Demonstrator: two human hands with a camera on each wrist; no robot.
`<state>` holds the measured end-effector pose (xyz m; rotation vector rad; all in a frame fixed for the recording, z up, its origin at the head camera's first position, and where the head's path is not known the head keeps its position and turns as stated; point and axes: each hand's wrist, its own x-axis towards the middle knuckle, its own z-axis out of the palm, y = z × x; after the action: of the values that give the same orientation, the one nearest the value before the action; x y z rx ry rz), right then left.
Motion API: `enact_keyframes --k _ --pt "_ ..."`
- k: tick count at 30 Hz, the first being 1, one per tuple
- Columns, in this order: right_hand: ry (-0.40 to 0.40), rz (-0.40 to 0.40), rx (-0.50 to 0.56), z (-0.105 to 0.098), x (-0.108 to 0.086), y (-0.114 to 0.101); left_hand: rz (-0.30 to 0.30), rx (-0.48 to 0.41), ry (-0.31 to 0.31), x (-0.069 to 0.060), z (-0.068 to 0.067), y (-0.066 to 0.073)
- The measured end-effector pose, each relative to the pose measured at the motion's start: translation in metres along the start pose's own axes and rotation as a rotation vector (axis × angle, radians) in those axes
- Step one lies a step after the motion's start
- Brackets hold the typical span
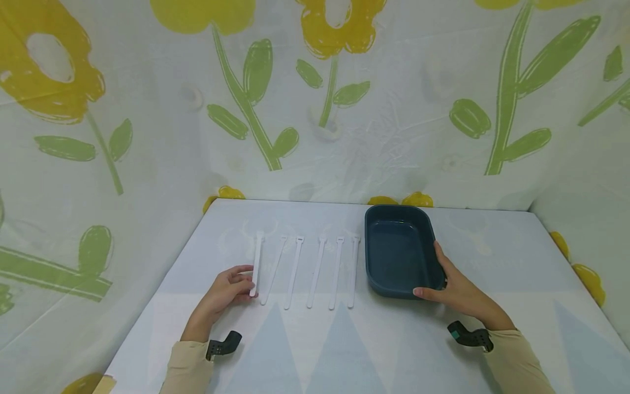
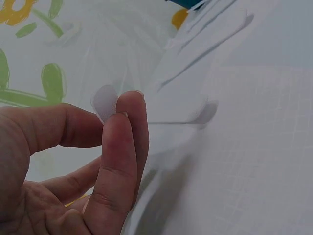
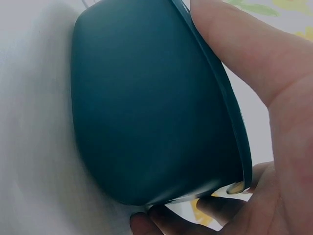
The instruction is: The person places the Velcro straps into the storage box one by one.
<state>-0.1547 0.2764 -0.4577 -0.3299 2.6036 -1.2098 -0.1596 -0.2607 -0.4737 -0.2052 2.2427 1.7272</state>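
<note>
Between thumb and fingers, my left hand (image 1: 226,290) pinches the rounded near end of a white plastic strap (image 1: 256,262), the leftmost of the row. In the left wrist view, the tip of that strap (image 2: 104,103) pokes up beside the fingertips, raised above the table. Several similar straps (image 1: 317,271) with slotted heads lie side by side to its right, heads pointing away. My right hand (image 1: 458,290) holds a dark teal rectangular bin (image 1: 389,290) by its near right corner. The right wrist view shows the thumb at the rim and fingers round the bin's wall (image 3: 146,98).
The white table (image 1: 315,350) has pale blue triangles printed on its surface. A curtain (image 1: 384,148) with yellow flowers and green leaves hangs behind and at both sides. Each wrist wears a black band (image 1: 223,346).
</note>
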Motion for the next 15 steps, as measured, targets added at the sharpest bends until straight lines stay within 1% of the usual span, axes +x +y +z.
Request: enact_keyframes --k 4,15 --pt "0.002 0.005 0.001 0.000 0.000 -0.001 0.022 -0.015 -0.018 0.000 0.000 0.002" --pt "0.006 0.024 0.000 0.001 0.001 -0.003 0.034 -0.039 -0.014 -0.002 0.004 0.012"
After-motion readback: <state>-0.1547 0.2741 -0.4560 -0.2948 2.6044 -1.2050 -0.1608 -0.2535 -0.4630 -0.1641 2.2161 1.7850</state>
